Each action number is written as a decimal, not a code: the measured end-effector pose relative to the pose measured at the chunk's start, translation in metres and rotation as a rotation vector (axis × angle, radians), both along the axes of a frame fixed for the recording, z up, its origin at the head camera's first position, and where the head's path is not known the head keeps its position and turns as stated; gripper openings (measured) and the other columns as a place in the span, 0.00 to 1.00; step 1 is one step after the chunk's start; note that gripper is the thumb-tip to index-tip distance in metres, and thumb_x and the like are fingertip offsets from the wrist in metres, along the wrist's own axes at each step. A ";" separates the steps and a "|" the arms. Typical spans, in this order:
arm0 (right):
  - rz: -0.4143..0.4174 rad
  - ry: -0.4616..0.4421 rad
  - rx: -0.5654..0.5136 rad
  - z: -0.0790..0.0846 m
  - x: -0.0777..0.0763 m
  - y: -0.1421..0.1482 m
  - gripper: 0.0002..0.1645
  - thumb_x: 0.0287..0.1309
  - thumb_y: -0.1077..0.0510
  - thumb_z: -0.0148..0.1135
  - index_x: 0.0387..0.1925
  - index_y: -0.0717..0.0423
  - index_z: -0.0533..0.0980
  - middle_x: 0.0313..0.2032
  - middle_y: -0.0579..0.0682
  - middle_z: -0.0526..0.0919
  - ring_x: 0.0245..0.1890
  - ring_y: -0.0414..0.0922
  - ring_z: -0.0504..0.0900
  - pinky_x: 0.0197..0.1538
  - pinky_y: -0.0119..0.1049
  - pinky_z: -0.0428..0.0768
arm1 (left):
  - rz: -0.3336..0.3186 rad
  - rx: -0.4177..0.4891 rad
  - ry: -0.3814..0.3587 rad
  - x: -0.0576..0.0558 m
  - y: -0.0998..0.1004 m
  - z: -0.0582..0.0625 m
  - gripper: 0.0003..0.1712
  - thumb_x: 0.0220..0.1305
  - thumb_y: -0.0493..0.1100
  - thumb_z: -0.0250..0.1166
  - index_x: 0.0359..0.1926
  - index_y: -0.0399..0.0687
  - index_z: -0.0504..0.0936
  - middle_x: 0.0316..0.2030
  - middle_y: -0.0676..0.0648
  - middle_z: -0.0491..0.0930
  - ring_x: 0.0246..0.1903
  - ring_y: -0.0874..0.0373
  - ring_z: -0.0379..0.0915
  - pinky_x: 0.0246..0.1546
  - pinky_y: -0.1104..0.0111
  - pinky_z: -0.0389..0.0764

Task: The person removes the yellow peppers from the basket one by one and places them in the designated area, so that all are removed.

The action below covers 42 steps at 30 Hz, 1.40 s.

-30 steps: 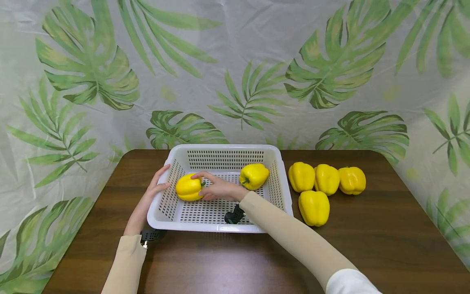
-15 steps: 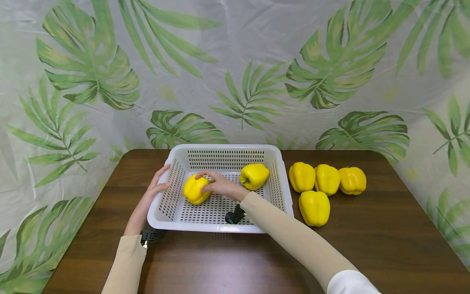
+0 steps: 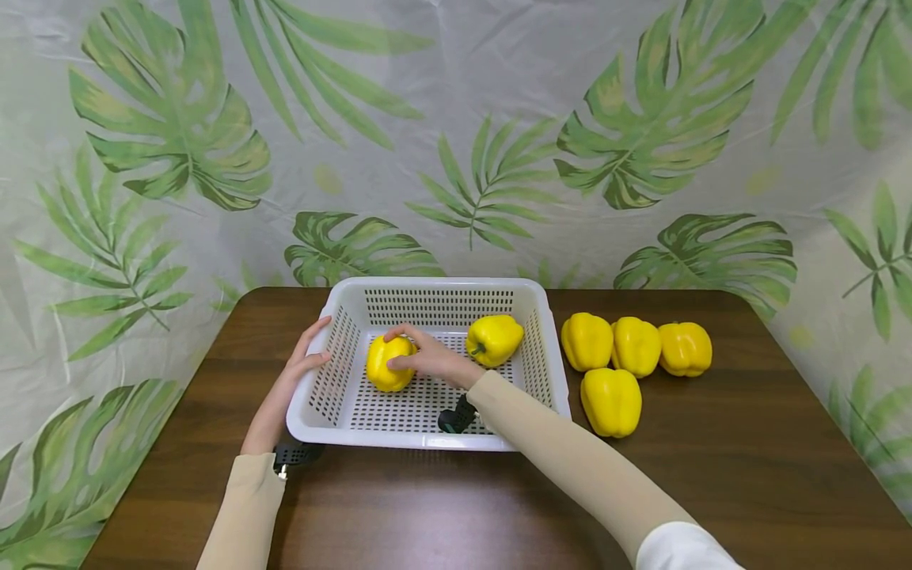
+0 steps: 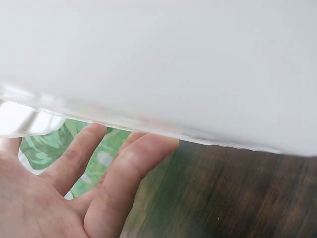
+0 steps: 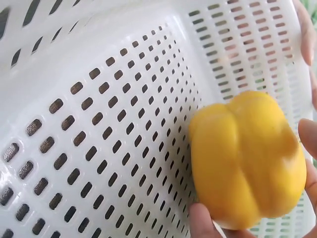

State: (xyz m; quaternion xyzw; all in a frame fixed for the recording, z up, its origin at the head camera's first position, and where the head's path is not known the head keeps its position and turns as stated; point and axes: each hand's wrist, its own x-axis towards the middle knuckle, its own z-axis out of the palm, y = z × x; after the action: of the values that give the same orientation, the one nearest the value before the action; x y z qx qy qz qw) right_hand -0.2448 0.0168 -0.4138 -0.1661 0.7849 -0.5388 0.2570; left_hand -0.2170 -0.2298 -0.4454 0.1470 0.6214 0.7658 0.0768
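Observation:
My right hand point(image 3: 433, 358) grips a yellow bell pepper point(image 3: 385, 374) inside the white plastic basket point(image 3: 427, 442), toward its left half. In the right wrist view, fingertips point(image 5: 202, 221) press against both sides of this bell pepper point(image 5: 242, 158), whose lobed end faces the camera. A second yellow bell pepper point(image 3: 495, 339) lies on its side in the basket's right part, stem toward the front. At the basket's left side, my left hand point(image 3: 295, 368) touches the rim with extended fingers. The left wrist view shows its fingertips point(image 4: 166, 144) against the edge of the white wall.
Right of the basket, several more yellow bell peppers point(image 3: 636, 348) stand in a group on the dark wooden table point(image 3: 427, 514). One bell pepper point(image 3: 610, 402) of that group is nearer the front. A leaf-patterned cloth point(image 3: 470, 158) hangs behind the table.
The bell pepper under my right hand has shifted a little to the right and turned, hiding its stem. My left hand, the basket and the other bell peppers have stayed put.

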 end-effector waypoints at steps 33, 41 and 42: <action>-0.080 0.040 -0.196 0.029 0.005 0.014 0.26 0.59 0.64 0.56 0.60 0.47 0.69 0.57 0.57 0.65 0.50 0.53 0.72 0.47 0.55 0.76 | -0.005 0.017 0.034 -0.002 0.000 0.000 0.38 0.64 0.29 0.41 0.68 0.69 0.62 0.70 0.29 0.38 0.58 0.50 0.59 0.50 0.65 0.71; -0.098 0.043 -0.194 0.037 0.007 0.026 0.25 0.61 0.62 0.59 0.59 0.45 0.70 0.58 0.55 0.65 0.52 0.53 0.71 0.47 0.50 0.77 | -0.015 0.024 0.031 -0.002 0.000 -0.001 0.38 0.64 0.28 0.40 0.69 0.68 0.60 0.70 0.29 0.36 0.61 0.44 0.55 0.50 0.64 0.71; -0.103 0.043 -0.194 0.038 0.008 0.028 0.25 0.61 0.62 0.59 0.59 0.45 0.70 0.58 0.55 0.66 0.52 0.53 0.71 0.47 0.50 0.77 | -0.018 0.025 0.023 -0.001 -0.001 -0.001 0.38 0.65 0.29 0.40 0.70 0.68 0.59 0.70 0.29 0.35 0.62 0.41 0.52 0.50 0.64 0.71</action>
State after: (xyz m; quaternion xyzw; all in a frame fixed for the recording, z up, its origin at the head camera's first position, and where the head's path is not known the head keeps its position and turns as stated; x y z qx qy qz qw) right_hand -0.2372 0.0449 -0.3753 -0.1610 0.7420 -0.6209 0.1948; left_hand -0.2185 -0.2304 -0.4460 0.1623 0.6113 0.7710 0.0744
